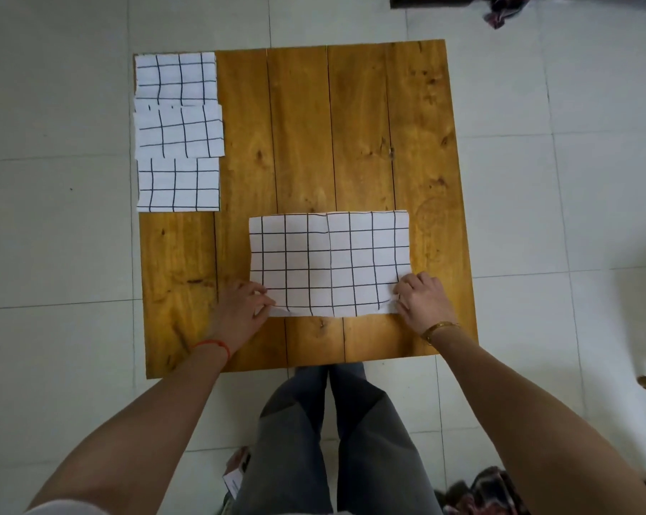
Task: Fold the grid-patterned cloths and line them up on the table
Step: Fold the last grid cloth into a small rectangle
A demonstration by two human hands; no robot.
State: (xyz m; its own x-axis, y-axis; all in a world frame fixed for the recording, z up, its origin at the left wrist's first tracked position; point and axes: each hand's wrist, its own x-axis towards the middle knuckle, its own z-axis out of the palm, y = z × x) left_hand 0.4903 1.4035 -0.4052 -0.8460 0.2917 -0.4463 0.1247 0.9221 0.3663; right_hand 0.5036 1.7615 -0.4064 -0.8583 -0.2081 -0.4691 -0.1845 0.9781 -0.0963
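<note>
Pinching cloth (329, 262) corners: left hand (241, 310), right hand (423, 301).

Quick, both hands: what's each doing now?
Left hand: pinches the cloth's near left corner.
Right hand: grips its near right corner.

Three folded white cloths with black grid lines lie in a column along the desk's (299, 124) left edge: far cloth (176, 76), middle cloth (180, 132) (overlapping the far one's near edge), near cloth (178, 184). A wider half-folded cloth (329, 262) lies flat near the front, creased down its middle.
</note>
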